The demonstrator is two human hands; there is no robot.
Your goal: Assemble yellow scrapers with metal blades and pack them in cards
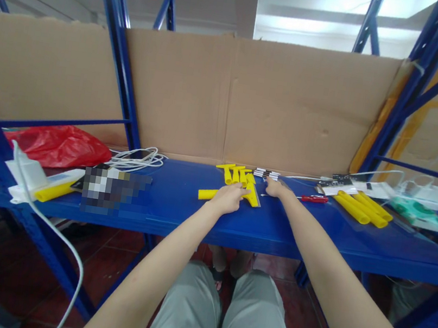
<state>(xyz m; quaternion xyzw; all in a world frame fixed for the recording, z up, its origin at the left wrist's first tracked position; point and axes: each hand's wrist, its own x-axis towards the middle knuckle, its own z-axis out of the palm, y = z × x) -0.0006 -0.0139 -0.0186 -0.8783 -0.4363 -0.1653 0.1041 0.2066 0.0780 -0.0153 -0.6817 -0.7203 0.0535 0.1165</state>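
Left hand (pixel 227 199) closed over the middle of a yellow T-shaped tool (pixel 253 196) lying on the blue surface (pixel 179 207); the handle end projects to the left of the fist and the crosspiece to its right, with a pale strip along its outer edge. The right hand (pixel 274 187) reaches to a group of black-and-white striped pieces (pixel 266 174) just behind; its fingers are drawn narrow, but whether they pinch a piece cannot be told. Further yellow T-shaped pieces (pixel 227 173) lie together behind the left hand, and a red-handled screwdriver (pixel 314 199) lies to the right, near the yellow tubes (pixel 362 208).

Handling, as judged from appearance: the tool is probably light and stiff, its smooth finish perhaps a little slippery. The round handle offers the surest hold, close to the crosspiece for control; the pale edge, possibly sharp, is best kept clear of the fingers.
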